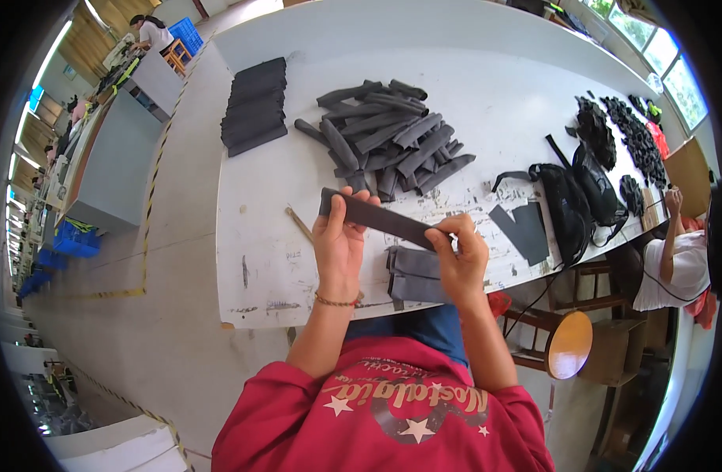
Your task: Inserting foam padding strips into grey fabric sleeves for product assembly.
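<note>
Holding a dark grey fabric strip (384, 223) in the air above a white table (262, 204), a person in a red shirt pinches it at both ends. The strip slants down from left to right in front of the body. The left hand (339, 240) grips the upper end, thumb on the near face and fingers behind; the right hand (465, 256) presses the lower end between thumb and fingers. If either pinch loosens, the strip could slip or twist, since the cloth looks thin and pliable; an uneven pull might leave it skewed or creased. Beneath the right wrist, near the table's front edge, sit flat grey folded pieces (418, 274); a dropped forearm could nudge them out of line or over that edge. Beyond the hands, a loose heap of rolled fabric tubes (400, 130) looks likely to slide if bumped, because the narrow, rounded pieces cross one another at all angles. To its left, a flat, overlapping row of dark strips (254, 106) looks steadier. The cloth appears matte and smooth; the tabletop is hard, scuffed and chipped dark in patches, which might snag fibres. A slim, straight wooden-looking stick (299, 224) lies just beside the left hand.
</note>
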`<action>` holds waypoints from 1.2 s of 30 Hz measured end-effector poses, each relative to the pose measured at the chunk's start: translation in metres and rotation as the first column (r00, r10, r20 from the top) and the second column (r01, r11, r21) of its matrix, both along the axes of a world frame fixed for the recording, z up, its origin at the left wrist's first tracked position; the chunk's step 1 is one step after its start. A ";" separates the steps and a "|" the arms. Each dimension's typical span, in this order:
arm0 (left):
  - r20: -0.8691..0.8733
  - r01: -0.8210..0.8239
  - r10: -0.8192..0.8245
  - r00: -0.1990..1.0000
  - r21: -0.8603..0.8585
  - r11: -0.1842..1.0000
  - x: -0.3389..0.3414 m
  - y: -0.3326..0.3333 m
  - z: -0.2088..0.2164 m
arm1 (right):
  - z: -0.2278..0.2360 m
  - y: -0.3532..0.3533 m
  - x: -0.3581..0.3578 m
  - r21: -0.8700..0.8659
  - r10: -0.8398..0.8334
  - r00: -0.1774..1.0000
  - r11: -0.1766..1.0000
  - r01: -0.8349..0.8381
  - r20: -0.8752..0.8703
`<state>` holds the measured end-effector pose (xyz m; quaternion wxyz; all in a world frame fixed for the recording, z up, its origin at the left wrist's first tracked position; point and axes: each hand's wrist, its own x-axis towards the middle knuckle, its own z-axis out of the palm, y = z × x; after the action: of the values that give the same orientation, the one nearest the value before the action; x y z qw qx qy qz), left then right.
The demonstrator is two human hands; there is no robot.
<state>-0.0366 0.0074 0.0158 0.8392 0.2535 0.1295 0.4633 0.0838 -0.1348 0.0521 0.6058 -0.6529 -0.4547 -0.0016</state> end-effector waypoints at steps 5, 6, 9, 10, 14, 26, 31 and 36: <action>-0.037 -0.041 0.039 0.999 -0.078 0.996 -0.001 -0.001 -0.007 | -0.006 -0.009 0.005 -0.051 0.021 0.999 0.998 -0.023 -0.050; -0.059 -0.026 0.019 0.998 -0.118 0.993 0.001 -0.002 -0.006 | -0.007 -0.011 0.010 -0.111 0.018 0.992 0.993 -0.033 -0.127; -0.176 -0.005 -0.019 0.984 -0.133 0.991 -0.003 -0.016 -0.010 | -0.021 -0.031 0.030 -0.213 0.034 0.892 0.966 -0.144 -0.452; -0.324 0.027 -0.031 0.946 -0.017 1.000 -0.009 -0.021 -0.016 | -0.025 -0.043 0.038 -0.254 0.029 0.859 0.950 -0.183 -0.510; -0.691 0.203 0.126 0.712 0.374 0.905 -0.030 -0.057 -0.035 | -0.039 -0.098 0.045 -0.467 -0.094 0.852 0.865 -0.187 -0.515; -0.746 0.347 0.445 0.495 0.640 0.686 -0.020 -0.053 -0.066 | -0.085 -0.115 0.030 -0.655 -0.261 0.952 0.694 0.300 0.159; -0.710 0.567 0.508 0.488 0.700 0.434 0.005 -0.036 -0.067 | -0.085 -0.101 0.056 -0.516 -0.117 0.979 0.836 0.188 0.167; -0.758 0.602 0.414 0.504 0.652 0.461 0.011 -0.025 -0.070 | -0.087 -0.066 0.050 -0.536 0.060 0.958 0.838 0.103 0.279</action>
<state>-0.0254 -0.0179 -0.0545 0.4226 0.8462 0.2490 0.2081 0.1340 -0.2010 -0.0348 0.3228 -0.7961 -0.5112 0.0272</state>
